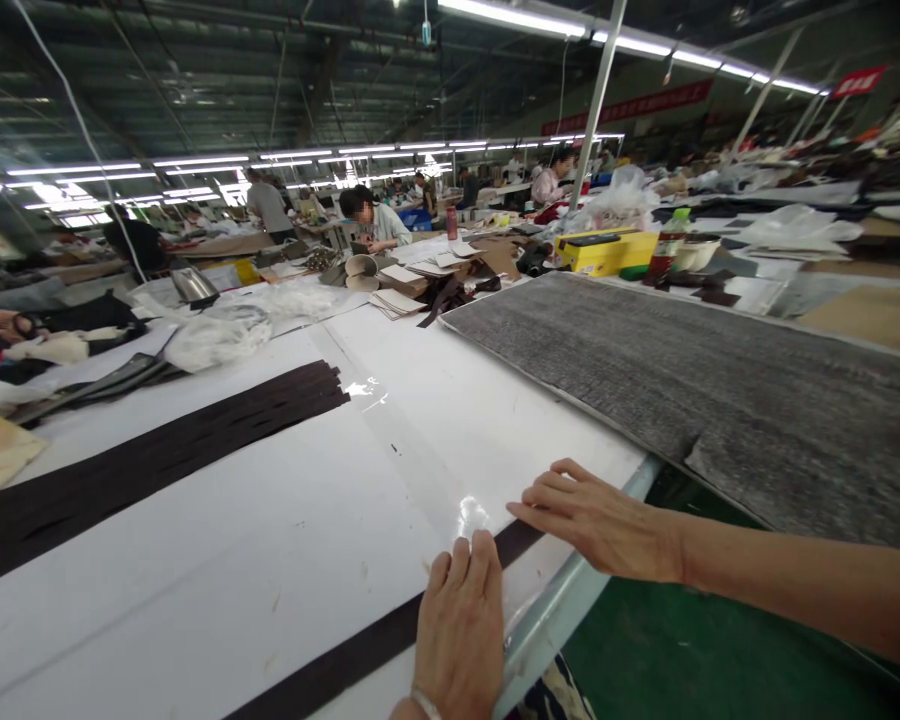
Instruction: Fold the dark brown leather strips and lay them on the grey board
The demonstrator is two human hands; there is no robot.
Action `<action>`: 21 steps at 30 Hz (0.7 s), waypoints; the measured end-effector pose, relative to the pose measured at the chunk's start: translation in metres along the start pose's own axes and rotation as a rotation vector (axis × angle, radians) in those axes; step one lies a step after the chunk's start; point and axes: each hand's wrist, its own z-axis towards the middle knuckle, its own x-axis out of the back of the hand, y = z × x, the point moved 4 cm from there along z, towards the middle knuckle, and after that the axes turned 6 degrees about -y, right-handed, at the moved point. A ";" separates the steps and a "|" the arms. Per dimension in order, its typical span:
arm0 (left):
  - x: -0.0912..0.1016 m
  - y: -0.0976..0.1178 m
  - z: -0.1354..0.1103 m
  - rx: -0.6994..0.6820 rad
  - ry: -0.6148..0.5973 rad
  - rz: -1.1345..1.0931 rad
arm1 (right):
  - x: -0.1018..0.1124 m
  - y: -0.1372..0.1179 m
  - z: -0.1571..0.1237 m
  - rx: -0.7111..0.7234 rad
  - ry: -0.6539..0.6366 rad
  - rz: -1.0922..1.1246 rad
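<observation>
A long dark brown strip [345, 655] lies along the near edge of the white tabletop [270, 520]. My left hand [461, 625] rests palm down across this strip, its fingers lying on it and nothing gripped. Just beyond it to the right, my right hand [596, 515] lies over the strip's far part, with fingers stretched out and slightly apart; its palm hides the strip's end. Further left on the table is a bundle of similar dark strips [157, 460], laid side by side.
A grey textured sheet [720, 390] covers the surface at right. A yellow box [607, 250], a bottle [667, 245], clear plastic bags [217, 335] and cardboard pieces [401, 285] stand behind. A co-worker [375, 220] bends over a far table. Green floor [682, 640] shows at lower right.
</observation>
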 end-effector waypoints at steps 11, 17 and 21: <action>0.003 0.002 0.002 -0.003 0.014 0.023 | -0.006 0.009 -0.024 -0.011 -0.061 -0.023; 0.003 0.001 0.002 -0.020 0.013 0.016 | -0.002 -0.015 0.000 -0.053 -0.074 0.007; 0.005 0.001 0.001 -0.026 -0.014 0.016 | -0.013 -0.016 -0.004 -0.071 -0.081 0.063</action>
